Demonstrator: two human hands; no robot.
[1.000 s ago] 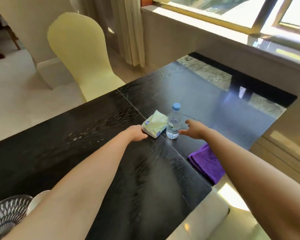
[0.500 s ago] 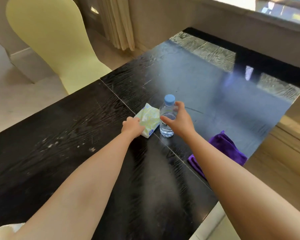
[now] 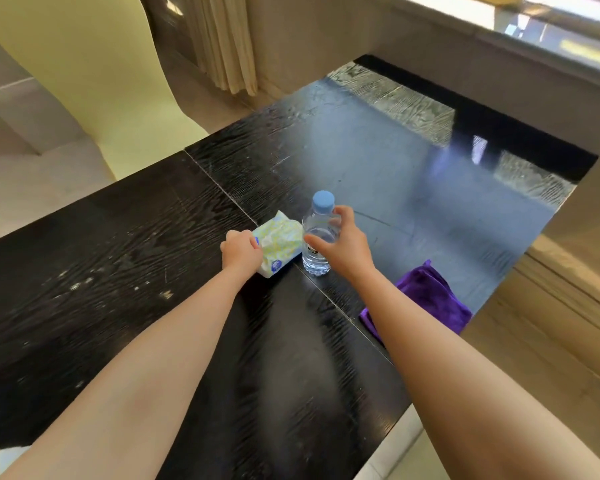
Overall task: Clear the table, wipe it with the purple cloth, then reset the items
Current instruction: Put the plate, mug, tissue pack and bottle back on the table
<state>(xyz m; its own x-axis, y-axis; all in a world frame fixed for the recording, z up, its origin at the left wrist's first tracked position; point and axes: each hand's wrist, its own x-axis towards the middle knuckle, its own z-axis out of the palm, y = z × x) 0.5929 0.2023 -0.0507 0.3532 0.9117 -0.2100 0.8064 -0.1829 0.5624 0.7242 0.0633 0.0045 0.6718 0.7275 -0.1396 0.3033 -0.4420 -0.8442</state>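
A soft green-and-white tissue pack (image 3: 280, 244) lies on the black wooden table (image 3: 125, 258) near its middle seam. My left hand (image 3: 240, 251) is closed on the pack's near left end. Right beside it stands a small clear water bottle (image 3: 317, 237) with a blue cap, upright. My right hand (image 3: 343, 245) wraps around the bottle's body from the right. The purple cloth (image 3: 426, 297) lies crumpled at the table's right edge, partly hidden behind my right forearm.
A pale yellow chair (image 3: 94, 74) stands at the table's far left side. A beige curtain (image 3: 222, 39) and a window sill (image 3: 499, 32) lie beyond the table's far end. A white object (image 3: 4, 460) shows at the bottom left corner.
My right hand reached in from the right and closed around the bottle. My left hand tightened on the tissue pack. The camera tilted down and closer; the glass bowl left view.
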